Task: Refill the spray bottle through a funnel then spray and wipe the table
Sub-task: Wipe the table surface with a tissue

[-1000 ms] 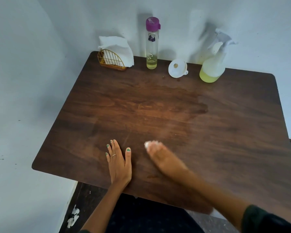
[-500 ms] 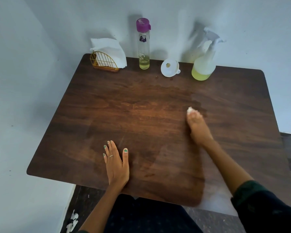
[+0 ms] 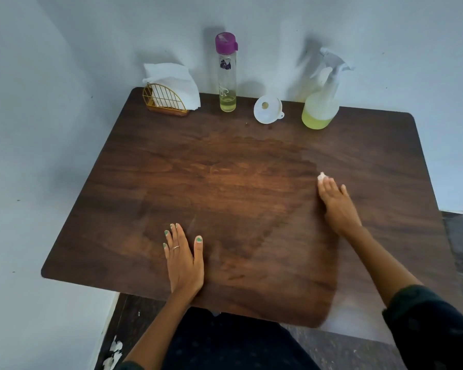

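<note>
Head camera looks down on the dark brown wooden table (image 3: 372, 145), where the right hand (image 3: 337, 204) lies palm-down with a small white wad of tissue (image 3: 321, 176) under it. Only a tip of the wad shows, poking out just beyond the fingertips (image 3: 329, 184) on their far side; the fingers look extended and slightly bent over it, pressing it to the wood, though how much of it they curl round is hidden by the hand itself.

To the left of these fingers spreads a darker, damp-looking patch of tabletop; to their right the wood looks paler and seems not yet wiped. By that judgement the next stroke probably runs rightward or toward the near right corner, and the right hand is plainly the nearer one for it.

Farther off, the left hand (image 3: 183, 260) rests flat and empty near the front edge, fingers straight, seemingly steadying the table.

Well beyond the right fingertips, at the back edge, stands the translucent spray bottle with yellow-green liquid (image 3: 321, 108). Left of it the white plastic funnel (image 3: 267, 109) lies tipped, then the tall clear bottle with a purple cap (image 3: 227, 76).
</note>
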